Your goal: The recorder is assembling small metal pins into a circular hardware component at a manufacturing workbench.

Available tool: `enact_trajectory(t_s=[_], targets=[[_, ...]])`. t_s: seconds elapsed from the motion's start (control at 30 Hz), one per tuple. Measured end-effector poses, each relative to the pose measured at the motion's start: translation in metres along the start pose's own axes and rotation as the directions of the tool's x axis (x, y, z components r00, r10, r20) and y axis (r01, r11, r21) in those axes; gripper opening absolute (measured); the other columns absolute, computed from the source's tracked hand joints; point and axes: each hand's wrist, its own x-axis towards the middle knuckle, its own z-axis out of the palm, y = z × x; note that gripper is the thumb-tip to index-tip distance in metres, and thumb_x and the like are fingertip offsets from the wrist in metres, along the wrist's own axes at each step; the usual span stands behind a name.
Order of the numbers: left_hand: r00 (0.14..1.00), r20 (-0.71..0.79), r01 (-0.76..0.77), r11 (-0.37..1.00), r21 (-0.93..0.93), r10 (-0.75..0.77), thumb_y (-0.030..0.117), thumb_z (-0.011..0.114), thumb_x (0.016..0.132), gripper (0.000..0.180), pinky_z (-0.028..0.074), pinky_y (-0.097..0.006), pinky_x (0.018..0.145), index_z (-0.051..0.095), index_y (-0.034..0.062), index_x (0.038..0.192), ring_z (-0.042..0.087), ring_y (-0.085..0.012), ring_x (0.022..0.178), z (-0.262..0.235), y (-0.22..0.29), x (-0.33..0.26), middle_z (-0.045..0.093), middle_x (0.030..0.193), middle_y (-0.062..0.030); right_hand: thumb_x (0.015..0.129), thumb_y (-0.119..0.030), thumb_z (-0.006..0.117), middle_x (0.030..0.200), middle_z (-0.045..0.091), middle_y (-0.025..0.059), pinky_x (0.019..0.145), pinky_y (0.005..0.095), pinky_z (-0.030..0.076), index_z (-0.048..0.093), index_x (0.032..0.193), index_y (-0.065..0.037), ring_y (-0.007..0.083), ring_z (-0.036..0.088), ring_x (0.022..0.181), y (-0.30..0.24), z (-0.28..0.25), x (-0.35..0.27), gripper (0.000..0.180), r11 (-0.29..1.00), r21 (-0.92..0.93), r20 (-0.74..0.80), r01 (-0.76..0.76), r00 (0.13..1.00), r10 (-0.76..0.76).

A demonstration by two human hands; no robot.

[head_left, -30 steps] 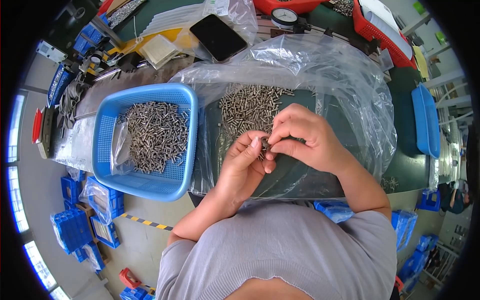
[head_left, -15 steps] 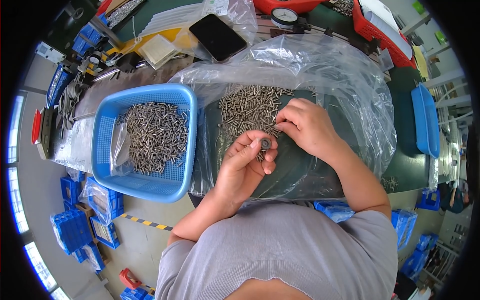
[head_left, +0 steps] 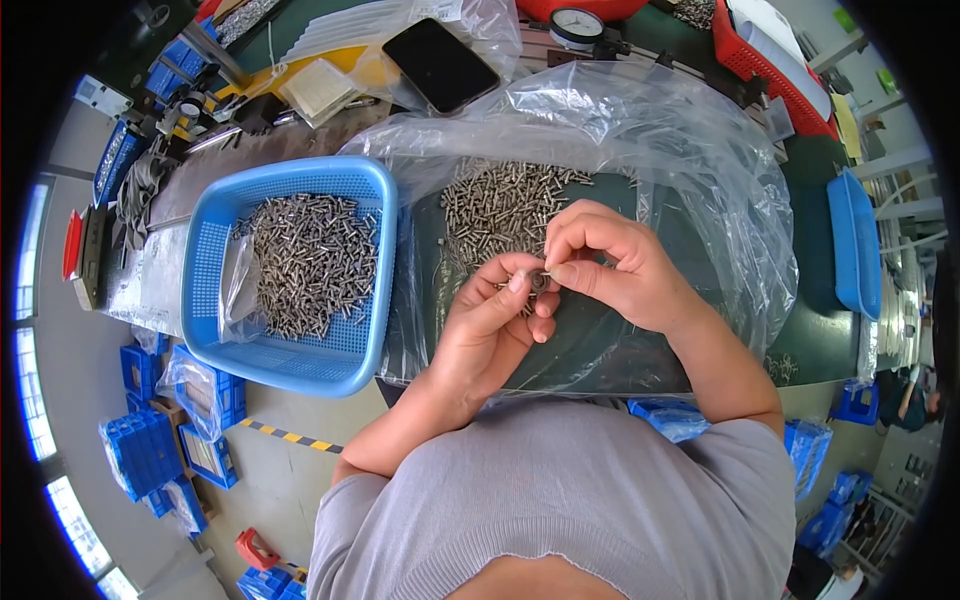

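My left hand (head_left: 487,325) is closed round a small dark round metal part with a hole (head_left: 539,283), held between thumb and fingers. Fingertips of my right hand (head_left: 622,268) are pinched together right at this part; what they grip is too small and covered to make out. Just beyond both hands lies a loose heap of short metal pins (head_left: 500,208) on a clear plastic sheet (head_left: 705,215). Left of my hands stands a blue perforated basket (head_left: 285,381), holding many similar pins (head_left: 315,265) and a clear plastic bag (head_left: 238,290).
A black phone (head_left: 440,65) lies on plastic at the back, with a dial gauge (head_left: 576,27) to its right. A red basket with papers (head_left: 775,70) is at the far right, and a blue tray (head_left: 853,243) sits at the table's right edge.
My right hand has come from the edge of the pin heap down to the round part in my left hand. My left hand keeps its hold on that part.
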Motion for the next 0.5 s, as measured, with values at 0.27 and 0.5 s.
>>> enact_trajectory(t_s=[0.27,0.5], targets=[[1.0,-0.02,-0.008,1.0,0.012,0.008,0.018,0.056,0.094,0.018,0.045,-0.026,0.064,0.058,0.0064,0.107,0.053,-0.0129,0.078,-0.0007,-0.0009,0.0004,0.058,0.09,-0.0054,0.083,-0.005,0.066,0.089,0.054,0.0042,0.07,0.0258,0.046,0.058,0.084,-0.001,0.013,0.055,0.078,0.0005,0.0029,-0.0002,0.008,0.995,-0.082,0.023,0.051,0.999,-0.049],[1.0,-0.023,-0.01,0.998,0.065,0.012,0.017,0.059,0.092,0.016,0.045,-0.026,0.061,0.059,0.006,0.103,0.053,-0.0122,0.071,-0.001,-0.001,0.0015,0.058,0.084,-0.0052,0.079,-0.003,0.067,0.092,0.054,0.0042,0.069,0.0269,0.046,0.059,0.086,-0.003,0.0135,0.055,0.079,-0.0081,0.0074,0.0013,0.011,0.987,-0.152,-0.029,0.049,0.998,-0.054]])
